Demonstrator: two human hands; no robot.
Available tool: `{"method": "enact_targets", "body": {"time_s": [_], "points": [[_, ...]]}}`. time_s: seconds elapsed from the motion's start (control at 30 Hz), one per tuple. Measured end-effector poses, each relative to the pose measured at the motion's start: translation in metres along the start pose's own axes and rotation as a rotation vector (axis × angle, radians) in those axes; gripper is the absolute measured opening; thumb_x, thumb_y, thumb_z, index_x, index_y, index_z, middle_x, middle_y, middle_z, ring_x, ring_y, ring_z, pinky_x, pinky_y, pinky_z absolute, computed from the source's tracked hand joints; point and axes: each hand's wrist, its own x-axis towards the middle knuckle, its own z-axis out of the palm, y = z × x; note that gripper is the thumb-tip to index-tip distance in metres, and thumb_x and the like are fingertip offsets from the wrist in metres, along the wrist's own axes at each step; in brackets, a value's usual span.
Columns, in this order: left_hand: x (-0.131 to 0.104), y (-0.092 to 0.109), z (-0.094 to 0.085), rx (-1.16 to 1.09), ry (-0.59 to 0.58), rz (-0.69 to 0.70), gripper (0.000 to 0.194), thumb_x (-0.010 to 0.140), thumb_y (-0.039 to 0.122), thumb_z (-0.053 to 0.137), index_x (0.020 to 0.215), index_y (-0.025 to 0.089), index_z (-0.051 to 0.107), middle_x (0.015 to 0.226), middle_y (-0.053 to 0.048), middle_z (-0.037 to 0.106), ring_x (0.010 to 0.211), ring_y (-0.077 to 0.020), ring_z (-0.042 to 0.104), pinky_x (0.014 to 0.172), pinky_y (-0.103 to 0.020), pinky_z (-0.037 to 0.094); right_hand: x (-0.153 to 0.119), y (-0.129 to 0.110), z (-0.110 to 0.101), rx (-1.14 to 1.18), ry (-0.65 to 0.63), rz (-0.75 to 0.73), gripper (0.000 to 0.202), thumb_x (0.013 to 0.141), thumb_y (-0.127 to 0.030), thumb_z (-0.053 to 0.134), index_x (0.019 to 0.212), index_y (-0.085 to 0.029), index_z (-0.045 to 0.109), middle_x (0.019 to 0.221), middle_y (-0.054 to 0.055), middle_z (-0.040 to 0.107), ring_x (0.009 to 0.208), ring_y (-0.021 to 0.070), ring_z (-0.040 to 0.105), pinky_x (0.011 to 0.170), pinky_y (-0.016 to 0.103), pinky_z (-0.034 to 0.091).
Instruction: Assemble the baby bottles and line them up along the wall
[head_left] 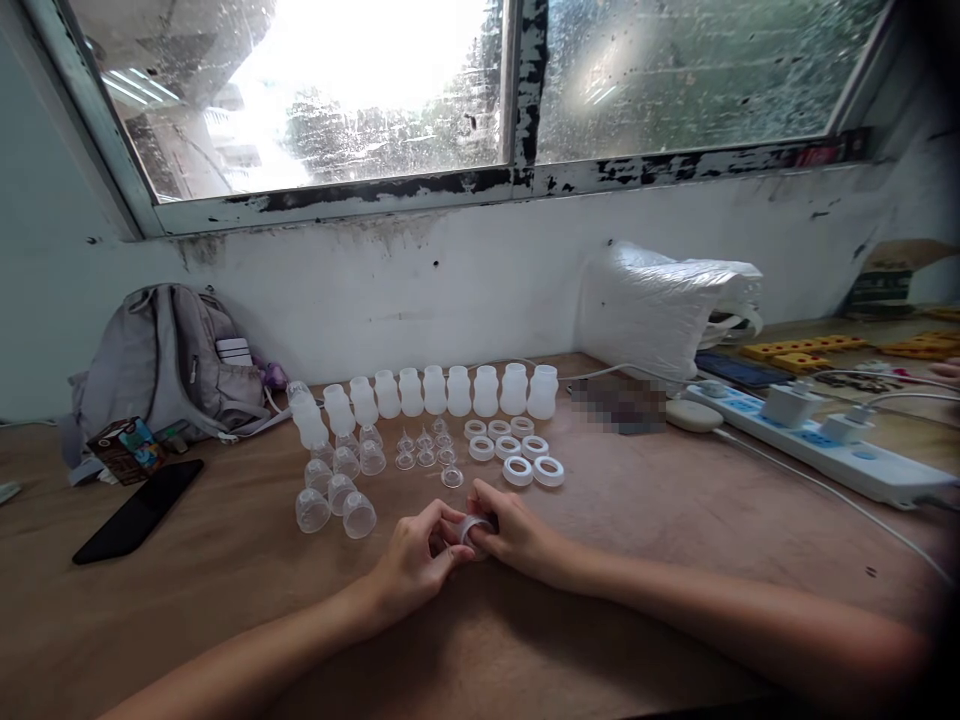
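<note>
My left hand (418, 556) and my right hand (519, 534) meet near the front middle of the table, both closed on one white collar ring (473, 524). Fingers of the right hand reach into its opening; whether a teat sits inside is hidden. Just beyond lie several more collar rings (517, 470) in rows. Clear bottle teats (451, 477) stand to their left. Farther left are translucent dome caps (359, 514). Behind all these, frosted baby bottles (458, 391) form a curved row, upright and without tops.
At left are a grey backpack (169, 350), a small box (126, 450) and a black phone (139, 512). To the right, a white power strip (810, 440) with plugs and cables stretches along the table, near a white plastic bag (652, 310). Part of another person's hand (946, 372) shows at the right edge.
</note>
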Motion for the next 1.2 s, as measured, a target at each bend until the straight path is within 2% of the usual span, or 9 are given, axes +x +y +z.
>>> {"method": "enact_targets", "body": {"time_s": [0.5,0.7,0.8,0.93,1.07,1.2], "points": [[0.0,0.001,0.002,-0.065,-0.01,-0.03,0.018,0.076,0.027,0.057,0.085,0.016,0.047,0.057,0.004,0.056,0.044,-0.008,0.049,0.046,-0.019,0.04,0.003,0.001,0.006,-0.012,0.039,0.011,0.017,0.065,-0.005,0.045,0.071,-0.019,0.037,0.06,-0.006,0.042,0.051,0.0073,0.035,0.047,0.019,0.026],[-0.001,0.008,-0.001,-0.053,0.018,-0.014,0.022,0.078,0.03,0.054,0.094,0.016,0.048,0.067,0.0,0.057,0.056,-0.01,0.054,0.052,-0.021,0.043,0.003,-0.005,0.001,0.105,0.036,0.027,0.011,0.071,-0.01,0.047,0.073,-0.018,0.04,0.059,-0.006,0.043,0.052,0.0079,0.037,0.048,0.019,0.029],[0.002,0.006,-0.002,-0.15,0.038,-0.059,0.022,0.08,0.031,0.051,0.097,0.016,0.047,0.073,-0.001,0.057,0.062,-0.0113,0.056,0.051,-0.02,0.044,0.002,-0.011,-0.004,0.17,0.055,0.046,0.006,0.079,-0.022,0.049,0.079,-0.017,0.046,0.06,-0.005,0.044,0.053,0.0088,0.039,0.048,0.02,0.031],[0.009,-0.004,-0.004,-0.357,0.094,-0.154,0.018,0.08,0.028,0.048,0.094,0.017,0.045,0.073,-0.001,0.055,0.061,-0.0116,0.057,0.045,-0.018,0.043,0.0,-0.015,-0.009,0.316,-0.007,0.055,0.022,0.085,-0.036,0.043,0.097,-0.018,0.046,0.065,-0.003,0.047,0.052,0.0086,0.043,0.049,0.021,0.035],[0.013,-0.009,-0.005,-0.499,0.12,-0.229,0.016,0.079,0.028,0.046,0.092,0.017,0.046,0.072,0.001,0.055,0.057,-0.0105,0.057,0.045,-0.018,0.042,-0.001,-0.016,-0.009,0.264,0.063,0.079,0.026,0.086,-0.037,0.043,0.103,-0.018,0.047,0.062,-0.004,0.045,0.054,0.0099,0.043,0.051,0.022,0.036],[0.013,-0.009,-0.006,-0.559,0.128,-0.241,0.017,0.079,0.029,0.046,0.091,0.017,0.047,0.078,-0.001,0.057,0.054,-0.0093,0.056,0.044,-0.017,0.041,0.0,-0.016,-0.008,0.179,0.054,0.068,0.02,0.084,-0.033,0.046,0.091,-0.017,0.055,0.063,-0.002,0.047,0.057,0.0108,0.043,0.053,0.023,0.035]]}}
